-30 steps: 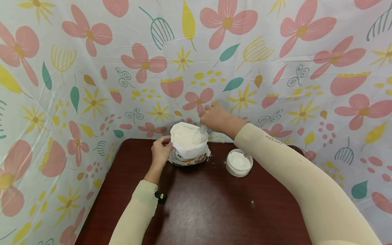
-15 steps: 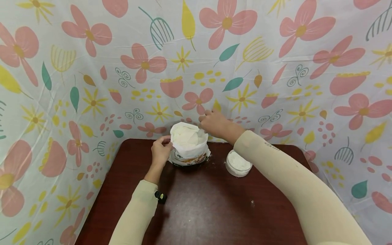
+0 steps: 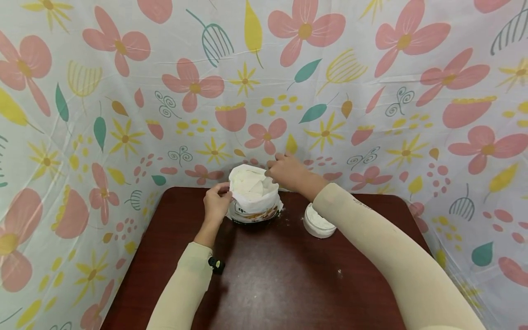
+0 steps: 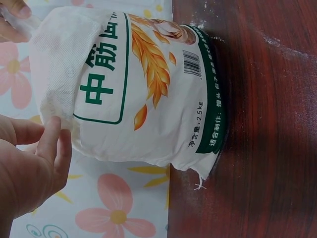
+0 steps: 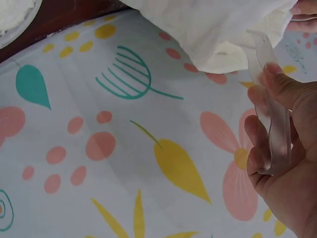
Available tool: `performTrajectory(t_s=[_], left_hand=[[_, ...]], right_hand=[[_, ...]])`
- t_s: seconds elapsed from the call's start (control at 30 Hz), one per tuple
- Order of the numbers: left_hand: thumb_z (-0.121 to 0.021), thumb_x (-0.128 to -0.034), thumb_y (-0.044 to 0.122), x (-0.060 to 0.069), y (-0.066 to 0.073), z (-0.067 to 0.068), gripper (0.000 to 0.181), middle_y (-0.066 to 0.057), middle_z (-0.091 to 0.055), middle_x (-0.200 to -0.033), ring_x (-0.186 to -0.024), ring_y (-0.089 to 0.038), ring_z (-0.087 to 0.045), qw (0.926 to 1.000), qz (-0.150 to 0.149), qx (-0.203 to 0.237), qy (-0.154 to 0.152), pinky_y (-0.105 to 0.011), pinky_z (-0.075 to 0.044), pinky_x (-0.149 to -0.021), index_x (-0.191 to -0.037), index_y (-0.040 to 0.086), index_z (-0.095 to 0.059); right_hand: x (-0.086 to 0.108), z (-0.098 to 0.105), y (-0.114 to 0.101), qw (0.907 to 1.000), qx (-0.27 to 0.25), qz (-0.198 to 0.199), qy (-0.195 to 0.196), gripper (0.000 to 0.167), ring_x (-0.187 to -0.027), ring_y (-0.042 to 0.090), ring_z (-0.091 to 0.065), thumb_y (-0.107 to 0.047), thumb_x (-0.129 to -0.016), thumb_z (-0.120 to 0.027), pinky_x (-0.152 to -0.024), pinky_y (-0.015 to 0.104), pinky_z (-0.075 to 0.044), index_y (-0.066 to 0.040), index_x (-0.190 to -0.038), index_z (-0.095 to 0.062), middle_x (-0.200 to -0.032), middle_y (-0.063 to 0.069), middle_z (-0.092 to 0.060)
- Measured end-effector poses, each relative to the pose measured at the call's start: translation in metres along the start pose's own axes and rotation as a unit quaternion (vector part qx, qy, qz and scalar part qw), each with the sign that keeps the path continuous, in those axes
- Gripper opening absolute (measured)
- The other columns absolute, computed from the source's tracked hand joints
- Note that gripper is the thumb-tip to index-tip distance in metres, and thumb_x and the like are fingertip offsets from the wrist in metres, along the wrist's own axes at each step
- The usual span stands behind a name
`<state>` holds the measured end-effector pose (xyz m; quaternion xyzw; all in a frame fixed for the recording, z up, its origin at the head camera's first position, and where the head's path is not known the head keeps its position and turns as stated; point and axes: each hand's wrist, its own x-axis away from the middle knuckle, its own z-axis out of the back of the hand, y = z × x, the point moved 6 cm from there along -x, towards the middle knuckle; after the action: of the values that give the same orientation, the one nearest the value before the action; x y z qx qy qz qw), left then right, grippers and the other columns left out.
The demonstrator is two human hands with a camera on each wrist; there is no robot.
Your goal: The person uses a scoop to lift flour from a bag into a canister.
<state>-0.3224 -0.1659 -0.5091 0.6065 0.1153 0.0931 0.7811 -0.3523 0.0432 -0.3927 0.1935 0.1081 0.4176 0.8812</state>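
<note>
A white flour bag (image 3: 253, 207) with printed wheat ears stands open-topped at the back of the table, white flour (image 3: 246, 182) showing inside. My left hand (image 3: 215, 205) pinches its rolled-down rim at the left, thumb on one side and fingers on the other. At the bag's right side, my right hand (image 3: 288, 172) grips a translucent plastic handle (image 5: 279, 134), fingers curled round it. The far end of this tool goes into the bag's mouth, so I cannot see its shape. A round clear tub (image 3: 319, 225) of white flour sits to the right, partly behind my right sleeve.
Spilled flour specks the dark wooden table (image 3: 268, 284) near the bag and farther forward. A flower-printed cloth (image 3: 185, 128) hangs close behind and beside the table. A small black device (image 3: 216, 265) is on my left wrist.
My right hand has come down and slightly towards me at the bag's right side, its sleeve now covering part of the tub. The flour's surface has shifted. My left hand stays put.
</note>
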Motion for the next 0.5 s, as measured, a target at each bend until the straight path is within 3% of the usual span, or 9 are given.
performTrajectory(t_s=[0.13,0.3,0.5], left_hand=[[-0.066,-0.0968,0.002,0.000,-0.001,0.001,0.027,-0.017,-0.072,-0.112,-0.095,-0.029,-0.072,1.0000,0.002,-0.004,0.002,-0.027,-0.065,-0.076,-0.123,0.003,-0.073],[-0.066,-0.0974,0.002,0.001,-0.001,0.001,0.028,-0.017,-0.072,-0.112,-0.094,-0.029,-0.072,0.9999,0.008,-0.006,-0.003,-0.028,-0.065,-0.075,-0.124,0.003,-0.073],[-0.065,-0.0971,0.001,0.001,0.000,0.001,0.028,-0.019,-0.072,-0.112,-0.096,-0.030,-0.072,1.0000,0.006,0.000,-0.005,-0.027,-0.065,-0.075,-0.125,0.001,-0.072]], right_hand=[[-0.002,-0.004,0.000,0.9999,-0.014,-0.003,0.007,0.025,-0.097,0.028,-0.061,-0.032,-0.092,-0.080,-0.077,0.040,-0.052,-0.031,-0.116,-0.079,-0.113,-0.004,-0.070],[-0.002,-0.009,0.003,0.9991,-0.039,-0.005,-0.014,0.024,-0.099,0.028,-0.059,-0.030,-0.093,-0.079,-0.081,0.041,-0.053,-0.030,-0.117,-0.078,-0.116,-0.002,-0.069],[0.003,-0.010,0.011,0.9966,-0.078,-0.018,-0.022,0.025,-0.098,0.029,-0.058,-0.029,-0.093,-0.079,-0.076,0.041,-0.049,-0.030,-0.118,-0.078,-0.115,-0.001,-0.069]])
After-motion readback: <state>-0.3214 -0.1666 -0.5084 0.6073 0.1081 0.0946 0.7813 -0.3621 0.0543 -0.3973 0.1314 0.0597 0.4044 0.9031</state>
